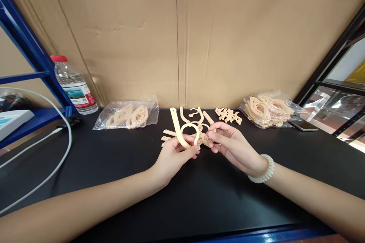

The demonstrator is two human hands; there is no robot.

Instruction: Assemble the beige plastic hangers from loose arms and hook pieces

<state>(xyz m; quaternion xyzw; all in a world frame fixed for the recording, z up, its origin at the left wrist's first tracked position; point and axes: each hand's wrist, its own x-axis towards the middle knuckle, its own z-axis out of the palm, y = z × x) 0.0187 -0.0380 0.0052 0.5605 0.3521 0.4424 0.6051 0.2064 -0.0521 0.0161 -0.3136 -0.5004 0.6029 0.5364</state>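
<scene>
View from above a black worktop (114, 167) with a blue front edge, backed by a wall of creased brown cardboard (128, 45). A blue rack (42, 64) stands at the left edge and a black rack (336, 53) at the right edge.

Both hands meet just behind the middle of the worktop, raised a little above it. The left hand (175, 155) is closed around the lower end of a beige hoop piece (190, 124), whose arch stands up between thumb and fingers. The right hand (230, 146) (a pale bead bracelet (264, 171) on its wrist) has thumb and forefinger drawn narrowly together against the beige pieces just beside the hoop; whether it grips one cannot be told.

Loose beige strips (175, 123) lie under and behind the hands, with a small heap of beige parts (228, 115) near the rear edge. One clear bag of parts (128, 115) lies at the rear left of centre, a second bag (268, 110) towards the rear right corner, and a phone (303, 125) just beside it. A red-capped water bottle (75, 87) stands at the rear left corner; a white cable (65, 148) curves across the left side.
</scene>
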